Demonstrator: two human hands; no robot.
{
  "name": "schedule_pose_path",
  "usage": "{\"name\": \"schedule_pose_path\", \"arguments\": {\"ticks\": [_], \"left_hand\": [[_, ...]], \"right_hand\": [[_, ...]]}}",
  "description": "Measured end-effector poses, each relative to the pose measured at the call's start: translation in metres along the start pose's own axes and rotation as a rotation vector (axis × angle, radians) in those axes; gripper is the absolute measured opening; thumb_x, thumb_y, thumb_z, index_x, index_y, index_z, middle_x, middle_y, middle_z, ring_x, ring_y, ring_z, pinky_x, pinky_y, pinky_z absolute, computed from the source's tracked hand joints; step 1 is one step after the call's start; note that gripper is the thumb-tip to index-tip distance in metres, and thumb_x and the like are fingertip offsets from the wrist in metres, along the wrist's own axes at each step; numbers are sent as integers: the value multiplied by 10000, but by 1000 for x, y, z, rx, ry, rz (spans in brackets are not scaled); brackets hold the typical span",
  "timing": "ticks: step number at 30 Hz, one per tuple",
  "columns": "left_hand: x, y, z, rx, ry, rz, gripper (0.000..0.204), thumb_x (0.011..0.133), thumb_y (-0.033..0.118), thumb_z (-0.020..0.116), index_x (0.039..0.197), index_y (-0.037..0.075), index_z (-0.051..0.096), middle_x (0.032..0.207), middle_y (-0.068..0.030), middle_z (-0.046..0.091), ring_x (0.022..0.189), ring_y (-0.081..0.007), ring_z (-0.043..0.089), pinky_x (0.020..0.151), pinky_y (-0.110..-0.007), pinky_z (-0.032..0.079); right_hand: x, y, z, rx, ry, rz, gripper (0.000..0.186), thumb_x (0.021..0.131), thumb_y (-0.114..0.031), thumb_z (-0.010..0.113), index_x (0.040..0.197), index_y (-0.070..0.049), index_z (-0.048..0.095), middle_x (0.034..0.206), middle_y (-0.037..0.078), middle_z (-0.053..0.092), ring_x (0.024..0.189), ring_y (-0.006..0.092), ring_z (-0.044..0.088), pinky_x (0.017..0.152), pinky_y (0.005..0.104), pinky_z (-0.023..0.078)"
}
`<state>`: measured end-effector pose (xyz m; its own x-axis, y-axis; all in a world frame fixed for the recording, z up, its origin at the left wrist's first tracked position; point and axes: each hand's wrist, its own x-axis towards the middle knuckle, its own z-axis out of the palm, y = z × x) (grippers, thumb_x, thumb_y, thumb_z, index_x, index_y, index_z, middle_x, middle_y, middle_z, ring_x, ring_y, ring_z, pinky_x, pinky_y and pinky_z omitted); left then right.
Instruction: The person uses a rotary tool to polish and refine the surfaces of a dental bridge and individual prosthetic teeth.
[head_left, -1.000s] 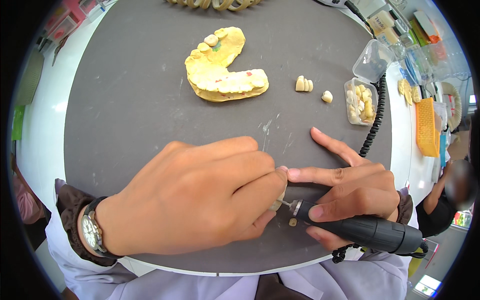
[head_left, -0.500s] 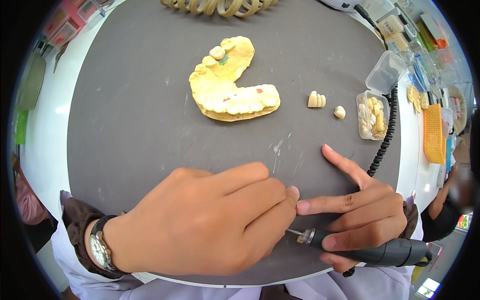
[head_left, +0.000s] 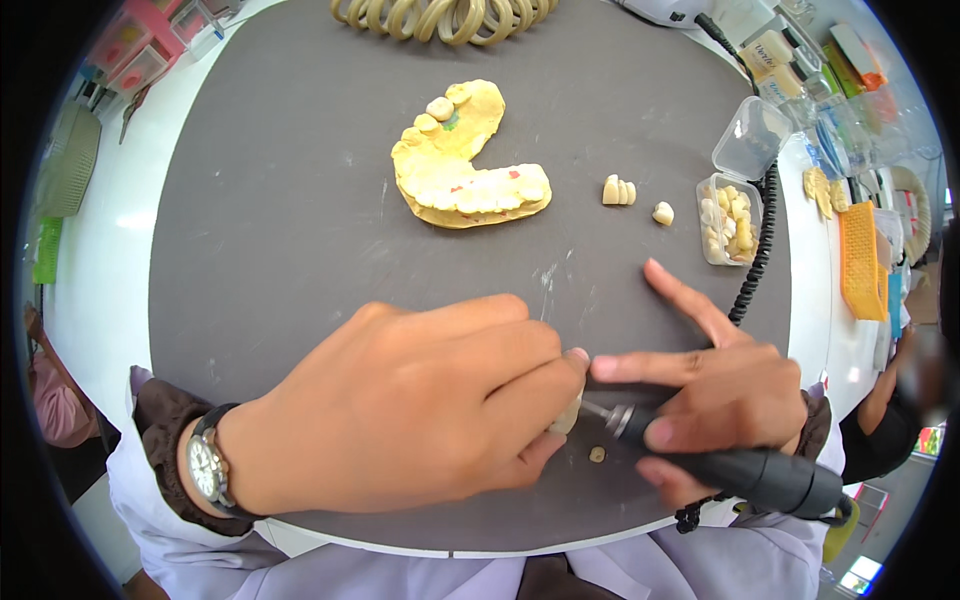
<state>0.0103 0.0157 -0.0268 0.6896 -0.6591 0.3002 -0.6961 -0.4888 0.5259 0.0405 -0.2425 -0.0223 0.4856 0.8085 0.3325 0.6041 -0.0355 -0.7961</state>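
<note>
My left hand [head_left: 410,400] is closed in a pinch, with a small pale artificial tooth piece [head_left: 568,418] partly showing under its fingers. In my right hand [head_left: 730,390] lies a black dental handpiece [head_left: 765,480], gripped between thumb and fingers. Its thin metal bur points left at the tooth piece; whether they touch is unclear. The right index finger stretches up and away, and another fingertip comes close to the left fingertips. Below the bur a tiny beige round piece [head_left: 597,454] rests on the grey mat [head_left: 300,250].
A yellow dental cast [head_left: 470,195] sits beyond my hands. To its right are a joined tooth unit [head_left: 618,190], a single crown [head_left: 663,213] and an open clear box [head_left: 712,255] of teeth. A coiled black cord [head_left: 752,285] runs beside the box; a beige coiled hose [head_left: 445,20] lies at the back.
Both hands have shifted slightly up in the view. The tooth piece under the left fingers now shows, and the beige piece on the mat stands clear of the handpiece.
</note>
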Motion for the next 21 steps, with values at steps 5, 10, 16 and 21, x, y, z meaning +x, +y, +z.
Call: {"name": "schedule_pose_path", "arguments": {"ticks": [5,10,16,21], "left_hand": [[1,-2,0,75,28,59,369,710,162,788,1044,31,703,815,-5,590,685,-140,580,459,-272,459],[-5,15,9,442,37,183,343,749,145,717,1041,-26,661,818,-18,530,724,-123,560,471,-246,485],[-6,18,11,312,2,102,361,735,147,699,1033,-36,607,852,-42,494,750,-130,546,486,-251,485],[-6,31,10,465,13,140,319,738,135,692,993,-29,591,863,-43,497,756,-133,548,497,-257,488]], "right_hand": [[-16,5,-6,1,241,82,319,886,-159,709,1067,-95,454,895,189,729,858,259,748,1134,735,175],[-16,-2,5,0,433,99,269,933,-174,639,1067,-86,423,952,226,725,791,183,737,1162,658,250],[-18,8,6,-173,364,-62,258,930,-82,620,1110,-58,436,968,216,693,918,264,737,1110,589,389],[-20,8,5,-141,463,-55,301,881,37,653,1104,-31,463,1039,156,637,1007,381,713,1092,590,425]]}}
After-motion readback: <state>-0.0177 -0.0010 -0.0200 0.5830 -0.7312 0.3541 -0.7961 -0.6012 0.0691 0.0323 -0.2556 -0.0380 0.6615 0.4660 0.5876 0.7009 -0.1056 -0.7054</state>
